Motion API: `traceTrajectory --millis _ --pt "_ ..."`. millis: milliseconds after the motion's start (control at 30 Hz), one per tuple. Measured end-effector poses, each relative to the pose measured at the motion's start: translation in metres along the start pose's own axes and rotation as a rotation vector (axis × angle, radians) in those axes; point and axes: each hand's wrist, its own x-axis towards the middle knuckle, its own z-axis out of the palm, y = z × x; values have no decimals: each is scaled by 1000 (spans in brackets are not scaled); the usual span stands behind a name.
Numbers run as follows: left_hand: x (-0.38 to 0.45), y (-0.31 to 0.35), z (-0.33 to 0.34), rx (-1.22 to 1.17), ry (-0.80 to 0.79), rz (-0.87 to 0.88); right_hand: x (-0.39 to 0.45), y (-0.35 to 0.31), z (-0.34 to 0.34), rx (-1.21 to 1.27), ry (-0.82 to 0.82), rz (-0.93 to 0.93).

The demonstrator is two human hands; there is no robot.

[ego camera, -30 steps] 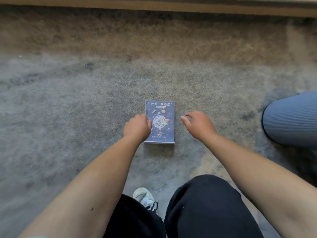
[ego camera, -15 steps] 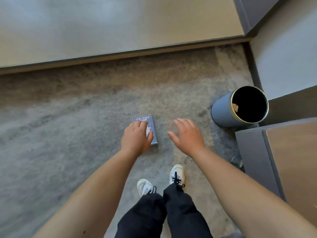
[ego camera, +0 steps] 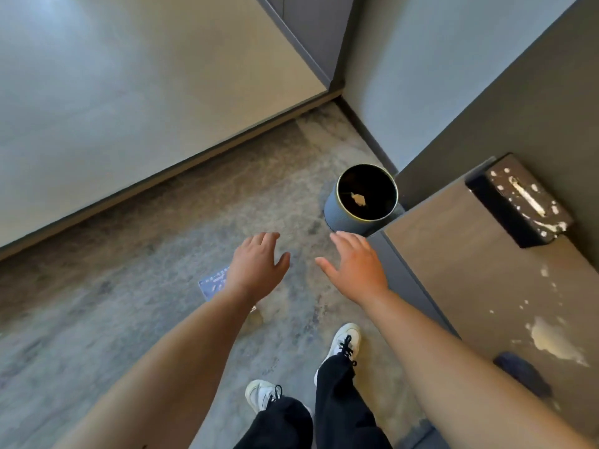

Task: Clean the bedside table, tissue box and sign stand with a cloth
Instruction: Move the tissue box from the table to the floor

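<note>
Grey carpet [ego camera: 129, 319] seen bounded by wall base at far side, with open floor left of hands. Bench [ego camera: 470, 286] set at right, its corner just beside bin [ego camera: 340, 212]. Tissue box [ego camera: 522, 199] placed at bench back edge against wall; dark cloth [ego camera: 522, 372] laid near front. Sign [ego camera: 212, 283] left flat on carpet, partly hidden under left hand [ego camera: 256, 267]. Right hand [ego camera: 356, 267] held near bench edge. Both grips spread open, nothing held.

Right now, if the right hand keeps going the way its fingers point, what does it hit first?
Probably the waste bin: the right hand is open, fingers aimed at it past the bedside table corner. Depth is unclear, so it could pass above the rim.
</note>
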Motion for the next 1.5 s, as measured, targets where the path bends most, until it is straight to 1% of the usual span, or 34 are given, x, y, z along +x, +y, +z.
traceTrajectory --millis 200,467,633,800,967,1033,1133,1233,1333,1400,1500 --pt "50 78 18 29 -72 146 -8 80 -36 25 68 128" --pt "106 192 66 63 -196 308 -16 190 -79 107 140 336" --pt "134 271 97 111 -277 422 -28 260 -101 200 250 500" --pt "180 339 125 131 -319 449 -36 330 -115 287 376 649" --pt "234 396 147 53 -280 394 -33 390 -124 387 502 769" --pt "249 409 156 -1 -304 324 -31 409 -123 445 511 818" --pt "260 418 174 -64 -332 282 -27 432 -114 541 420 857" --pt "267 421 183 -174 -327 242 -21 446 -105 643 338 834" --pt "269 418 186 -182 -283 248 -14 451 -98 688 349 796" --pt "267 414 187 -168 -260 262 -11 452 -94 704 385 790" --pt "265 408 188 -135 -293 284 -11 454 -89 710 407 795"
